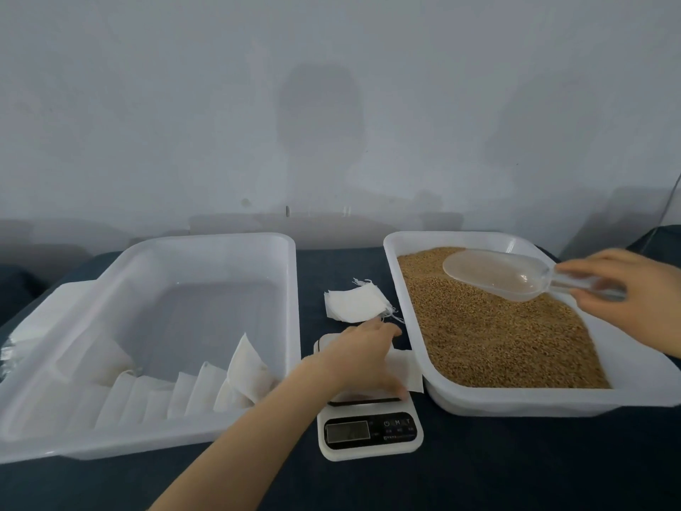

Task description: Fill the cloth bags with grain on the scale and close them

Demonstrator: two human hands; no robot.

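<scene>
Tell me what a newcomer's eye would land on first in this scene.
Probably the golden-brown grain filling the white tray on the right, where the right hand holds a clear scoop over it. Next, the left hand resting on a cloth bag on the scale in the middle, and the filled bags lined up in the left tray.

Your scoop (pixel 493 274) is clear, glossy plastic. The left tray (pixel 147 248) and right tray (pixel 516 400) are smooth white plastic with a soft sheen. The scale (pixel 368 451) is white plastic with a glossy black panel. The bags (pixel 353 304) are matt white cloth with frayed threads, the grain (pixel 497 337) is rough and brown, and the worktop (pixel 479 473) looks like dark matt fabric.
</scene>
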